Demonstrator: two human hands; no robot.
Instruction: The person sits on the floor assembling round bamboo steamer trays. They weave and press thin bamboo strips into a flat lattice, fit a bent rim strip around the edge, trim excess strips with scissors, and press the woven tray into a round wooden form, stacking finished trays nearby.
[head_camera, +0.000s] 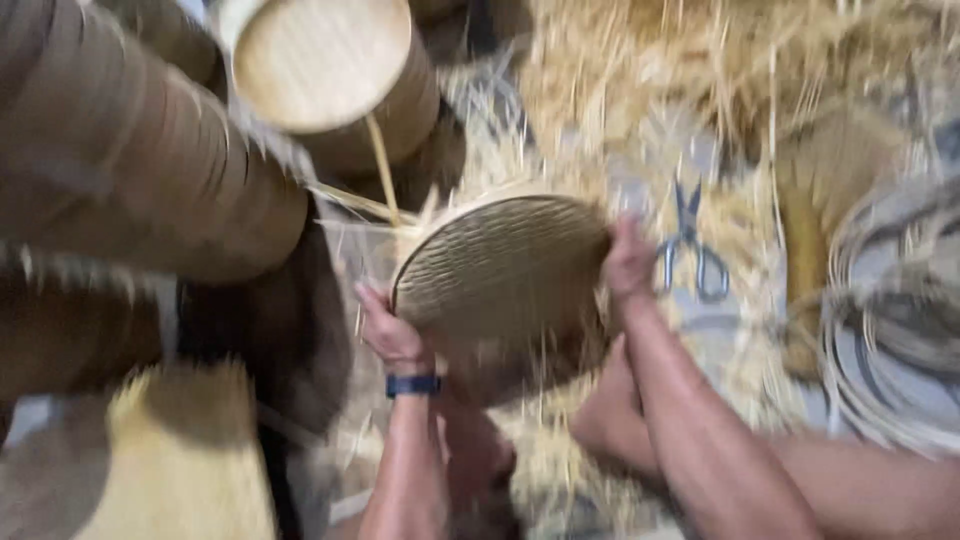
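The round woven lid sits between both hands, tipped up so its flat top faces the camera; it is made of thin pale strips woven tight, with small ridges running across it like ripples; its rim is a darker brown band, and loose strip ends stick out from the upper left edge like little whiskers; the picture is blurry, so the fine weave is hard to make out.

The left hand holds the lid at its lower left edge, fingers curled around the rim; a dark blue watch band wraps the wrist just below those fingers; the right hand grips the right edge of the lid, fingers closed on the rim.

Just to the right of the right fingers lie scissors with grey-blue loop handles, flat on the ground; all about them is a heap of straw, dry, yellow and stringy, thin bits poking every way; further right of those fingers sit coils of cane, pale and smooth, bent into big loops.

Above the left fingers stands a round basket with a smooth pale bottom, shaped like a drum; to the left of those fingers leans a long stack of baskets, brown and ringed, one pushed into the next; below the left fingers is a fuzzy yellow bundle.
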